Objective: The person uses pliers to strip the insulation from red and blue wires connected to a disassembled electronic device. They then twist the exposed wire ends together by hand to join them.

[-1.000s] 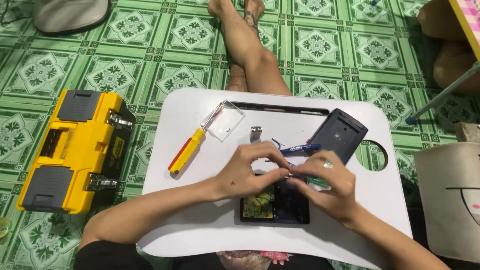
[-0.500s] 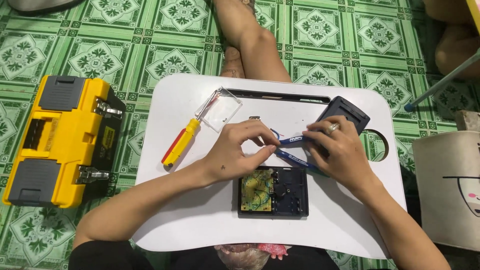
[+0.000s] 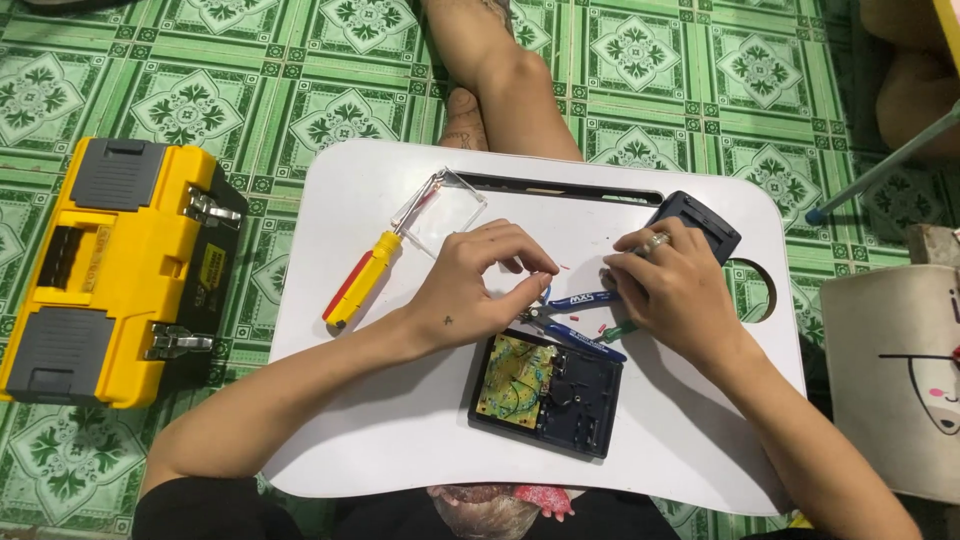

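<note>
A white plastic lap desk stood on a green patterned tile floor. The left hand was curled, fingertips pinched at the jaws of blue-handled small cutting pliers. The right hand closed over the pliers' handles. Just below both hands lay an opened black electronic device with an exposed yellow circuit board. Beyond the left hand lay a yellow-and-red-handled screwdriver and a clear plastic square cover. Far left of it sat a yellow toolbox.
</note>
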